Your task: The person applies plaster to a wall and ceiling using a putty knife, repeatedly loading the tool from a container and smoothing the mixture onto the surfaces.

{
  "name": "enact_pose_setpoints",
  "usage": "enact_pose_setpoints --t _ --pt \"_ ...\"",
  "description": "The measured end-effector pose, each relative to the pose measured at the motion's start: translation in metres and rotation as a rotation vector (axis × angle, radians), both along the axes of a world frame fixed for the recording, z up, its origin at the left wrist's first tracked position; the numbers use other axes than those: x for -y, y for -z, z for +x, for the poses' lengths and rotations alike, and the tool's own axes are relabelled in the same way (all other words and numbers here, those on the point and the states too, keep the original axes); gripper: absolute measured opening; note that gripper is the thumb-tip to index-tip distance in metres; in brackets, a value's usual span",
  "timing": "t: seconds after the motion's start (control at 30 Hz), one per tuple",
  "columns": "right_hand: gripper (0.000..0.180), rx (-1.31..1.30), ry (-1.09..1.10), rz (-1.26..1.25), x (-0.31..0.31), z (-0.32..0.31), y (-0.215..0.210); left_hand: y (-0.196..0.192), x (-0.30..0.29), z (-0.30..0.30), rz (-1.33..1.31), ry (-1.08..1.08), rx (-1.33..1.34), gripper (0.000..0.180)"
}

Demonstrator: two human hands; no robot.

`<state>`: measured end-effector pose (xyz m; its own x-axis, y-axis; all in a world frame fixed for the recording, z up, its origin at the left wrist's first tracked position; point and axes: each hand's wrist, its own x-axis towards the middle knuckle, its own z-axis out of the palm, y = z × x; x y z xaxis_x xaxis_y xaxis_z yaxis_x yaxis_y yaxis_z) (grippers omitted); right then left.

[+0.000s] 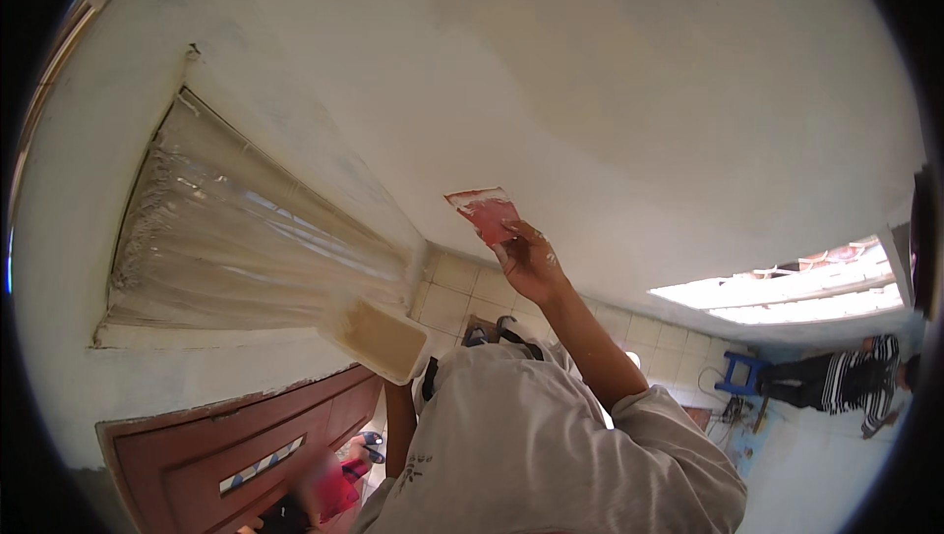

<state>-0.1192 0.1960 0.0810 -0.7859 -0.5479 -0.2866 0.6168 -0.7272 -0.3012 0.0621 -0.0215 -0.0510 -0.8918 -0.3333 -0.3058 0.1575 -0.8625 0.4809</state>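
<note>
My right hand (531, 261) grips a red flat scraper (484, 211) whose blade, smeared with white filler, lies against the white plastered wall (610, 91). My left hand (397, 394) holds up a rectangular board (379, 337) spread with beige filler; the board hides most of the fingers. Both arms rise from my grey shirt (531, 445). Far below, my feet in dark sandals (500, 333) show over a tiled floor (447, 303).
On the left, a window covered with clear plastic sheet (246, 229) sits above a red-brown door (216, 455). A person in a striped top (855, 382) stands by a blue stool (739, 372) at the right. Another person in red (329, 490) and slippers (370, 445) are near the door.
</note>
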Motion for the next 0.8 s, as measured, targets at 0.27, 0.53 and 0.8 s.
enact_pose_setpoints --t 0.27,0.53,0.8 --pt "0.014 0.041 0.145 -0.029 0.052 -0.043 -0.041 -0.011 -0.003 0.011 -0.064 -0.102 0.011 0.087" --pt "0.031 -0.302 0.135 -0.171 0.025 -0.14 -0.024 -0.013 -0.009 -0.001 -0.108 -0.156 -0.028 0.085" --pt "0.03 -0.159 0.306 -0.571 -0.037 -0.064 -0.155 -0.013 -0.018 0.009 -0.12 -0.231 -0.039 0.084"
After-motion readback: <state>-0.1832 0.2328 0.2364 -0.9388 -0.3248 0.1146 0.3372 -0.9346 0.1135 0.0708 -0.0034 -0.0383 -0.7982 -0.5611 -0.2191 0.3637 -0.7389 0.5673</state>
